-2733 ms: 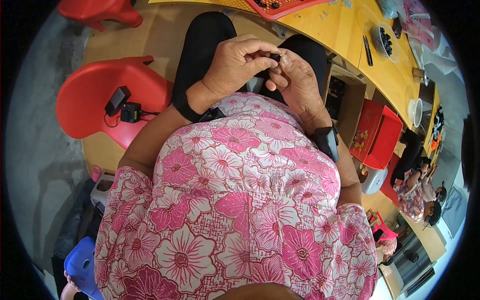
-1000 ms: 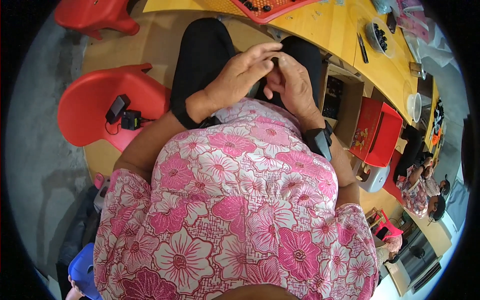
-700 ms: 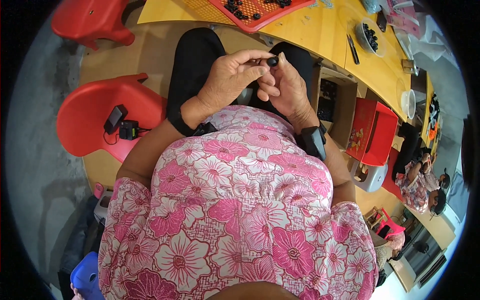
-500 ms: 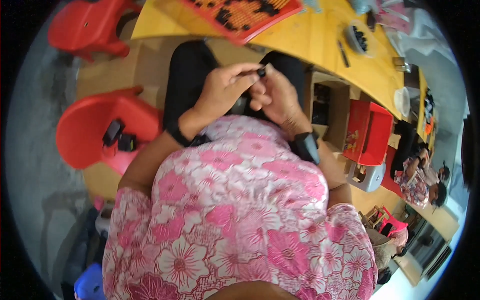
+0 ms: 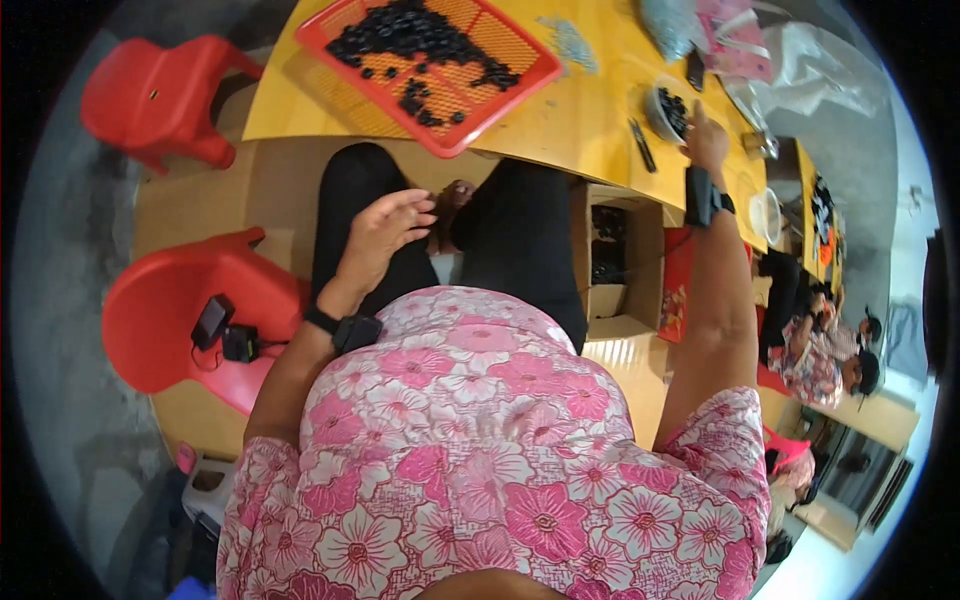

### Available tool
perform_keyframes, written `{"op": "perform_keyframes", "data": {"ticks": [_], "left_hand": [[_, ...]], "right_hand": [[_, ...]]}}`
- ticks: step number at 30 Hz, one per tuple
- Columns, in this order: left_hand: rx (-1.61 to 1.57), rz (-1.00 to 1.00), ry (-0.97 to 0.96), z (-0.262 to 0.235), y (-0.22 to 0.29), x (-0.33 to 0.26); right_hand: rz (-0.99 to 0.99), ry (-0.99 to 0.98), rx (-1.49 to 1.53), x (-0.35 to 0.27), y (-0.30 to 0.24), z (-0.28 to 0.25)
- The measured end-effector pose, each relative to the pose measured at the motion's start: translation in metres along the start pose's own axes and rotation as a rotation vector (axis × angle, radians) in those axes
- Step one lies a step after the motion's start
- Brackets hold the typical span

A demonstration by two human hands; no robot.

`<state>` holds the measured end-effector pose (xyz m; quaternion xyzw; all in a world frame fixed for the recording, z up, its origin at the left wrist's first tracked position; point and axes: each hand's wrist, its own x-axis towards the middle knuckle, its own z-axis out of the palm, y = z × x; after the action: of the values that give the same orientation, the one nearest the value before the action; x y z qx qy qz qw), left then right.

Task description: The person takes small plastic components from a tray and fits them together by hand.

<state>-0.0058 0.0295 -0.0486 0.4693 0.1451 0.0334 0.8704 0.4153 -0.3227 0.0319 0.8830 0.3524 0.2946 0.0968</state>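
My left hand (image 5: 385,232) hovers above my lap by my left thigh. Its fingers are loosely stretched and I see nothing between them. Out over the yellow table (image 5: 590,120) reaches my right hand (image 5: 706,142), beside the right rim of a clear plastic bowl (image 5: 655,119). Its index finger is stretched out, its other fingers are partly hidden, and no held thing shows. Small black parts (image 5: 672,110) lie in the bowl. A red plastic basket (image 5: 447,147) at the table's near edge carries many more small round black parts (image 5: 415,32).
A black-handled tool (image 5: 642,146) lies left of the bowl. Pale blue bits (image 5: 572,45) are scattered behind the basket. Below the table stands a cardboard box (image 5: 625,260). Red chairs (image 5: 150,95) are at my left, one holding small black devices (image 5: 225,330). People (image 5: 815,350) sit far right.
My hands have parted from a small black part held between them. The right hand has gone forward and right to the bowl; the left has dropped slightly left. The view has shifted, showing more table.
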Motion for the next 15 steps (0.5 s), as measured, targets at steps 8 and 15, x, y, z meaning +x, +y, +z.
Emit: {"op": "perform_keyframes", "data": {"ticks": [8,15], "left_hand": [[-0.030,-0.070,-0.066,-0.006,-0.005,0.004],[-0.115,-0.080,-0.107,-0.010,-0.006,0.003]], "right_hand": [[0.421,-0.136,1.283,0.052,-0.189,-0.082],[-0.296,-0.260,0.871,0.086,-0.284,-0.107]]}}
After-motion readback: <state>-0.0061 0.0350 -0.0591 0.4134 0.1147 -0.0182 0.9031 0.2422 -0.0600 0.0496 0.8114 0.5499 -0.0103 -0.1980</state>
